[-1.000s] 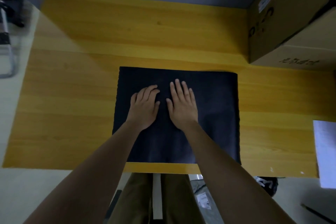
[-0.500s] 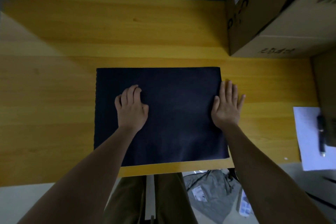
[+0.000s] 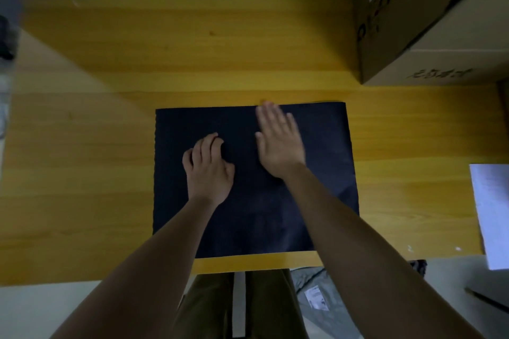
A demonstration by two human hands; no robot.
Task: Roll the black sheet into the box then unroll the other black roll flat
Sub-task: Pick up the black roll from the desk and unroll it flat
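A black sheet (image 3: 319,162) lies flat on the yellow wooden table (image 3: 192,58), near the front edge. My left hand (image 3: 208,168) rests on the sheet's left half with its fingers curled, holding nothing. Flat and open, my right hand (image 3: 278,143) lies on the sheet's upper middle, its fingertips reaching the far edge; it is blurred. A brown cardboard box (image 3: 413,16) stands at the back right of the table. No other black roll is in view.
A white paper (image 3: 493,212) lies at the table's right edge. Below the front edge are my legs and a grey bag (image 3: 319,300) on the floor. A dark object (image 3: 7,38) sits at the far left.
My right hand has come from the sheet's right edge back to the upper middle. My left hand has stayed on the left half, fingers curling. The camera view shifted.
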